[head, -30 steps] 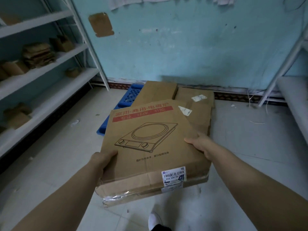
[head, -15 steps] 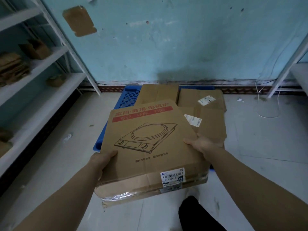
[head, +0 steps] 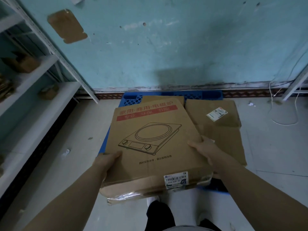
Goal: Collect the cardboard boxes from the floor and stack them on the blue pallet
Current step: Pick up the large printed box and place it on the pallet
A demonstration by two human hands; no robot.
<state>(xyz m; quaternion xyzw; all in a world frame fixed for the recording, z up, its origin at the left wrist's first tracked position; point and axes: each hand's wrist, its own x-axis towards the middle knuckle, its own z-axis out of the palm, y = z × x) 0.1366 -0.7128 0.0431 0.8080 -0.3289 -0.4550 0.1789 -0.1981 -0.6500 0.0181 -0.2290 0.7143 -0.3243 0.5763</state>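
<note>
Lower cardboard box (head: pixel 150 147), gripped at opposite side edges by left hand (head: pixel 106 162) and right hand (head: pixel 205 151), thumbs on top, onto flattened boxes (head: pixel 218 129) on blue pallet (head: pixel 131 98) beneath, slightly ahead.

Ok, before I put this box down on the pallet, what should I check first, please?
1. Left hand grips the box at its left edge: ok.
2. Right hand grips its right edge: ok.
3. Box held over the pallet: ok.
4. Flat cardboard on the pallet lies flat for landing: ok.
5. Box's near end crushed, tape hanging loose: not ok.
6. Feet clear of the pallet: cannot tell.
</note>
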